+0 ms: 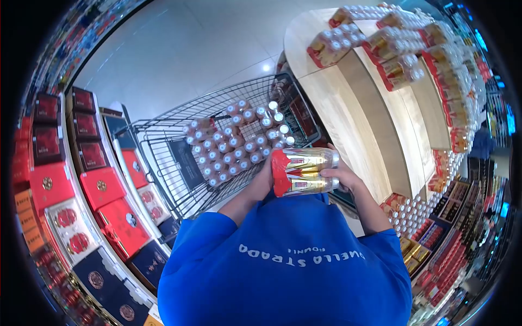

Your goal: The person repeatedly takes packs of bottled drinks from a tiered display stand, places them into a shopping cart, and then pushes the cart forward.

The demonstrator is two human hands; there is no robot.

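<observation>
Left hand [265, 178] and right hand [343, 174] hold a pack [304, 169] of bottles between them, just right of the frame's middle. It lies on its side, red end toward the left of the frame and caps toward the right. Against the red end rests the left hand, its fingers mostly hidden; the right hand grips the capped end, thumb over the near face. Just beyond, left of the middle, a wire cart [186, 164] carries rows of upright bottles [224, 146] with pale caps. Bare steps of a wooden stand [348, 119] curve through the upper right, with more packs [334, 46] along its far side. Red boxes [101, 186] line the left of the frame; a blue shirt [283, 277] fills the lower middle.
</observation>
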